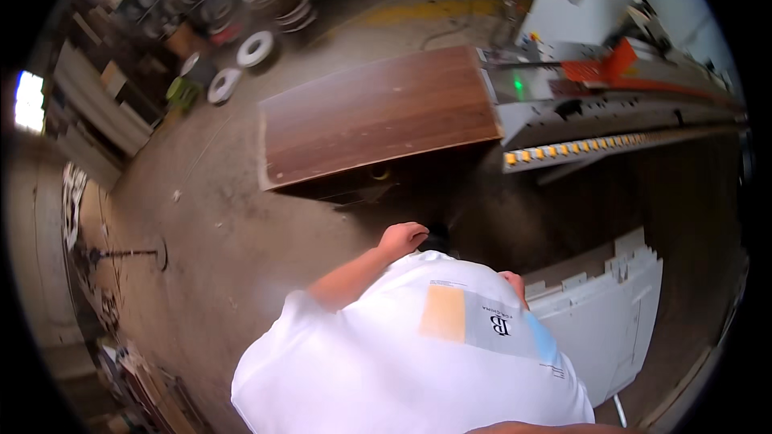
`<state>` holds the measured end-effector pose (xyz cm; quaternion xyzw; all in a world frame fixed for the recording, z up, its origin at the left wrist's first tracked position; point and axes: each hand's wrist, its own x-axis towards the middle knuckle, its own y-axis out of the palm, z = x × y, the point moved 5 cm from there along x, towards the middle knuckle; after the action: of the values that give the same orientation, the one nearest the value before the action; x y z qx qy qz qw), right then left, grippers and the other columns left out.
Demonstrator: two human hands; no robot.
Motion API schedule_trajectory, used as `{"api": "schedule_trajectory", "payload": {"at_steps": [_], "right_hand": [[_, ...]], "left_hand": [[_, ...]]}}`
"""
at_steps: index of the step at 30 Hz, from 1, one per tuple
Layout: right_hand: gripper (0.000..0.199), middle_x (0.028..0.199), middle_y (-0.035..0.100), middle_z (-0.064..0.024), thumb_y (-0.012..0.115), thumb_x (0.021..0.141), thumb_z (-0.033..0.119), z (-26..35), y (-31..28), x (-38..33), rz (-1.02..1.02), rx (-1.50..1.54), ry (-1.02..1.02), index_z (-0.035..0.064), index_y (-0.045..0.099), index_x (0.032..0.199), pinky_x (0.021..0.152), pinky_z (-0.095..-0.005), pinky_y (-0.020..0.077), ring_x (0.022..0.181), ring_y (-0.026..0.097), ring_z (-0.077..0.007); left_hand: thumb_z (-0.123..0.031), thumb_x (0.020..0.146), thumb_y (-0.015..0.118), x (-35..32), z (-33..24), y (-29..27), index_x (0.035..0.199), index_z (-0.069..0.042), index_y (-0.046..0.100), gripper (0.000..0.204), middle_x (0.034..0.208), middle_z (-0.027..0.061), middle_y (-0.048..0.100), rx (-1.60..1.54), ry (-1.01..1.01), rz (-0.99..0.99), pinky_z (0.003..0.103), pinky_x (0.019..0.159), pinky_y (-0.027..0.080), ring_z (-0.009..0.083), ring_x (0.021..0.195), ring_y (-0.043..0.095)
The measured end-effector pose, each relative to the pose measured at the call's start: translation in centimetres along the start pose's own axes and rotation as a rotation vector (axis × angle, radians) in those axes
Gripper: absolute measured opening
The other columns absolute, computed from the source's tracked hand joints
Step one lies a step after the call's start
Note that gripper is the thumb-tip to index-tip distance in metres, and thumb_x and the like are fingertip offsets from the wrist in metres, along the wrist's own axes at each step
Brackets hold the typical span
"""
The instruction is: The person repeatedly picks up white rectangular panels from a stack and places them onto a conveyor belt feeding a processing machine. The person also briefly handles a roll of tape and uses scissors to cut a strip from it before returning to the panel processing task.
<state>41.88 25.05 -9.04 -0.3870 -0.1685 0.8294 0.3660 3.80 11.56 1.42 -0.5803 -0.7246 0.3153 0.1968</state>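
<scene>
1. Loosely curled, my left hand (403,239) is in front of my white printed T-shirt (354,362); I cannot tell whether it grips anything.
2. My right hand (512,282) is mostly hidden behind the shirt, so I cannot tell how open it is or what it holds; flat white panels (603,333) are just beside it.
3. Ahead of my left hand, apart from it, stands a rectangular brown wood-grain table (382,112).
4. Its right edge meets a grey metal machine (539,116) with yellow rollers (527,155).
5. Past its far left corner are white rings (256,49).
</scene>
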Motion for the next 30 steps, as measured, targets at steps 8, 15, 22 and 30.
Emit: {"api": "schedule_trajectory", "payload": {"at_steps": [8, 15, 22, 30], "right_hand": [[0.057, 0.053, 0.058, -0.0098, 0.06, 0.096, 0.052, 19.0, 6.4, 2.7, -0.07, -0.033, -0.126, 0.0033, 0.069, 0.068, 0.055, -0.0357, 0.0474, 0.05, 0.06, -0.0198], [0.033, 0.069, 0.062, -0.0017, 0.06, 0.102, 0.027, 32.4, 22.3, 3.4, -0.144, 0.231, -0.321, 0.0034, 0.063, 0.125, 0.056, -0.0252, 0.0445, 0.056, 0.052, -0.0086], [0.04, 0.088, 0.071, -0.005, 0.064, 0.098, 0.025, 53.6, 35.6, 3.8, -0.285, 0.042, -0.679, 0.0076, 0.057, 0.134, 0.076, -0.0312, 0.0525, 0.077, 0.066, -0.0172], [0.034, 0.081, 0.07, -0.0052, 0.061, 0.1, 0.02, 68.6, 48.4, 12.5, -0.084, -0.009, -0.697, 0.0096, 0.058, 0.132, 0.073, -0.0293, 0.0528, 0.074, 0.066, -0.0133]], "left_hand": [[-0.038, 0.092, 0.07, -15.2, 11.8, -10.6, 0.092, -0.012, 0.073, 0.026, 0.078, 0.0091, 0.073, -0.081, -0.61, -0.154, 0.042, 0.069, 0.055, 0.0304, 0.076, 0.07], [-0.042, 0.093, 0.066, -28.6, 23.9, -13.1, 0.087, -0.012, 0.073, 0.032, 0.084, 0.0148, 0.072, -0.01, -0.574, -0.173, 0.048, 0.07, 0.054, 0.0373, 0.08, 0.068], [-0.029, 0.091, 0.067, -48.5, 37.5, -26.0, 0.126, -0.019, 0.065, 0.037, 0.109, 0.0151, 0.072, -0.124, -0.995, -0.362, 0.047, 0.086, 0.054, 0.038, 0.101, 0.067], [-0.028, 0.088, 0.068, -57.7, 53.3, -30.1, 0.131, -0.011, 0.063, 0.047, 0.112, 0.0167, 0.072, -0.314, -1.267, -0.517, 0.044, 0.091, 0.054, 0.0328, 0.106, 0.069]]}}
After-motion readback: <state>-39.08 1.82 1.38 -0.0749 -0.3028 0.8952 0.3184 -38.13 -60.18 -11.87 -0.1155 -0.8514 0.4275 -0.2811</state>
